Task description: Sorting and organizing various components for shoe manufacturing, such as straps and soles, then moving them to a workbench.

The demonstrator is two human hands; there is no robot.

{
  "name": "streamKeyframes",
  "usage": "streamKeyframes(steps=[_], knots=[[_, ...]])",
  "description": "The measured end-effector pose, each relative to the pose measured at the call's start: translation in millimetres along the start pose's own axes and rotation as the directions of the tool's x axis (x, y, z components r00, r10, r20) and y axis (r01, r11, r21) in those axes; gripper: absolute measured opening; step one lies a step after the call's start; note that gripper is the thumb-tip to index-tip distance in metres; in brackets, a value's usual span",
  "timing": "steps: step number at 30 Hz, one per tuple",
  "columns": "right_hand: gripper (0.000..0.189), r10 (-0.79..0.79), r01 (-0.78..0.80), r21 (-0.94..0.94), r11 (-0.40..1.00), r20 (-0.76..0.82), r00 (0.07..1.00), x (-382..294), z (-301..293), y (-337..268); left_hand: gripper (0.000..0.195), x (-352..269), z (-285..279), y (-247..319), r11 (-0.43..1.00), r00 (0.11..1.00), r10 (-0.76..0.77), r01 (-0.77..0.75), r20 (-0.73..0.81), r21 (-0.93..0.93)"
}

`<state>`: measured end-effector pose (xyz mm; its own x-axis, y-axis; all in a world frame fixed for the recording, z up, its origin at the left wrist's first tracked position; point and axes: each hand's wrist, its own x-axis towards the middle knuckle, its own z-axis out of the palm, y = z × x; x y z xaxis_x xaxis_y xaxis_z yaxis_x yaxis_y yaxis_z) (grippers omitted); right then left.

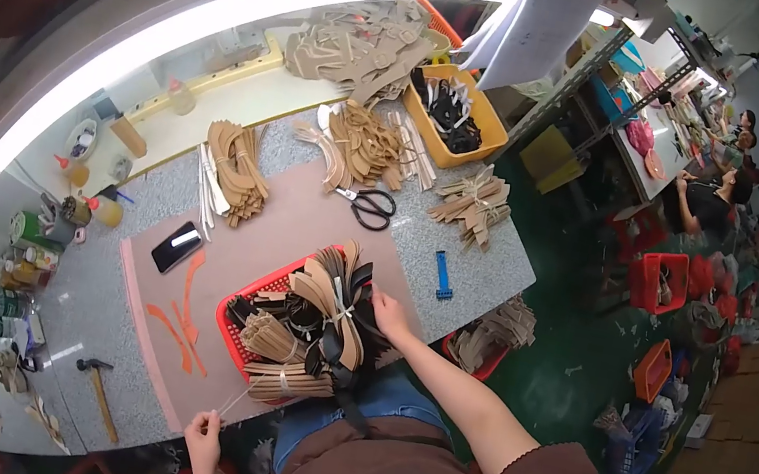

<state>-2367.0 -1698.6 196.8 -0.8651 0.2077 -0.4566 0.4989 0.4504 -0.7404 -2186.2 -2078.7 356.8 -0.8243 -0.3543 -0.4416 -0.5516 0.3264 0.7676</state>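
A red plastic basket [230,317] on the work table, close to my body, holds several tied bundles of beige and black strips. At its right side my right hand [390,316] grips the edge of a bundle of black strips [370,334], partly hidden by a tan bundle tied with pale string [340,306]. My left hand [205,430], low at the table's front edge, pinches thin pale strings [232,405] that run up toward a tied beige bundle [289,381] at the basket's near end.
Black-handled scissors [371,208], tan strip bundles [236,170] and a yellow bin [457,117] lie beyond the basket. A phone [177,247], orange strips [187,313] and a hammer [98,397] are at left. A blue tool [443,276] lies right. People sit far right.
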Motion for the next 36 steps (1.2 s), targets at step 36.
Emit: streamKeyframes(steps=[36], knots=[[0.033,-0.511,0.511,-0.126,0.85,0.035,0.859,-170.7,-47.1,-107.5,0.08,17.9,17.4,41.4,0.527,0.979,0.191,-0.038,0.074,-0.849]])
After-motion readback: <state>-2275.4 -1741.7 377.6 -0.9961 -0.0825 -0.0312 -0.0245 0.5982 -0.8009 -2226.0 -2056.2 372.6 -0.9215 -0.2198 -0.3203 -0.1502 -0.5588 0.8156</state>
